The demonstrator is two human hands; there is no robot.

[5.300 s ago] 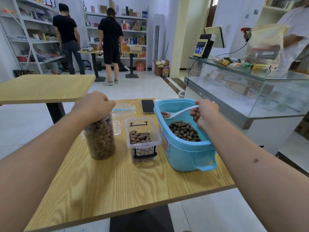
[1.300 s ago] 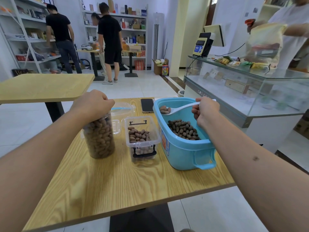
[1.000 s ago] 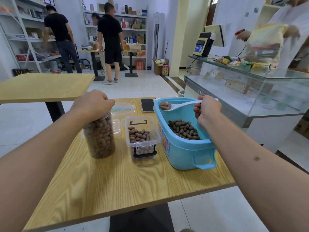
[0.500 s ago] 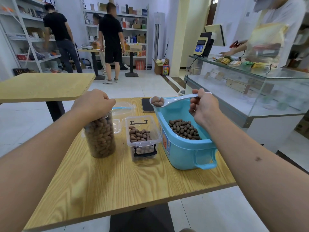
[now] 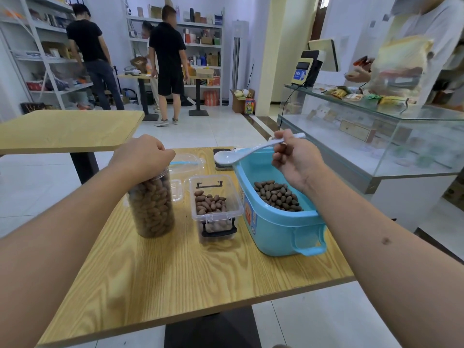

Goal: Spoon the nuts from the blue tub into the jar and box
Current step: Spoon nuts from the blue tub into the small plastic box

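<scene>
left hand [image 5: 143, 153]: still clamped over the mouth of the jar [image 5: 152, 204], fingers curled on the rim; it has not shifted across the earlier pictures
jar: upright at the worktop's [image 5: 175, 277] 9 o'clock, packed with nuts almost to the top; with the hand covering it, nothing can go in
box [image 5: 216, 208]: just right of the jar, open, nuts heaped in it but below the rim; its pile looks about the same as half a second ago
spoon [image 5: 227, 156]: half a second ago its bowl carried a few nuts, now it shows bare white, held at the box's 12 o'clock and past the tub's left rim; where that load went I cannot tell
tub [image 5: 278, 222]: at 3 o'clock, a layer of nuts left on its floor
right hand [image 5: 296, 159]: fingers pinching the spoon's handle above the tub
meaning: judging by the bare spoon, another scoop from the tub is due, and the box has the room
</scene>
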